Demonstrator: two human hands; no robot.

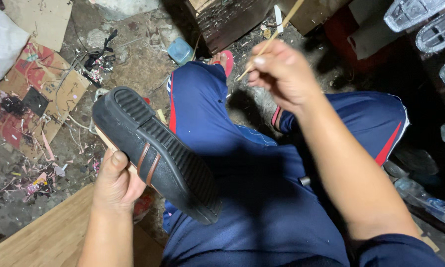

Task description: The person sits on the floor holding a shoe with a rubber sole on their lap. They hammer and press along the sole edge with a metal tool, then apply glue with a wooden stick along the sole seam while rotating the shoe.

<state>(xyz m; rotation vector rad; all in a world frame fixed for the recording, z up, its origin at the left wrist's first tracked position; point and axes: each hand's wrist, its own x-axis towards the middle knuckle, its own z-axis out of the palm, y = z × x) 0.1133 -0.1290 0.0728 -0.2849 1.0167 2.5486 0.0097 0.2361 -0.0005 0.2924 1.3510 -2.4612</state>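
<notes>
Black shoe (158, 153), ribbed sole up, brown straps across middle, tilted over lap. Thin wooden stick (271, 43) slanted upward.

A matt black rubber sole (155, 151), ribbed and crossed by two brown leather-like bands, is gripped by the left hand (114, 180). A thin, smooth pale wooden stick (271, 43) is pinched in the right hand (282, 74). Below both hands, matt blue cloth trousers (242, 188) are seen, and a smooth wooden board (44, 237) beneath the left wrist.

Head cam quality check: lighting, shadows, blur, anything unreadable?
Head view: light falls on the centre, where the left hand gripping the black ridged rubber shoe sole is sharp and evenly lit; the right hand holding a thin pale wooden stick is bright, slightly soft; deep shadow covers the blue trousers at the lap and the right edge; the littered floor is dim but readable.
</notes>
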